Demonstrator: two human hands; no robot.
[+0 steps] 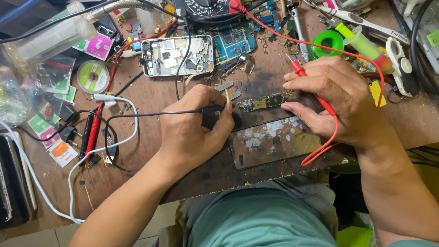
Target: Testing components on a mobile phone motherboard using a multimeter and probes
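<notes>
Worktop (281,170): brown, crowded along its far edge with tools and parts; bare room only along the near edge. Dark glass panel (274,141): lies flat just nearer than the circuit board. Left hand (192,127): closed around a black probe (214,109), tip pointing right. Right hand (334,103): closed around a red probe (309,80), tip pointing far-left. Circuit board (264,103): narrow strip between both hands, long axis left to right.
</notes>
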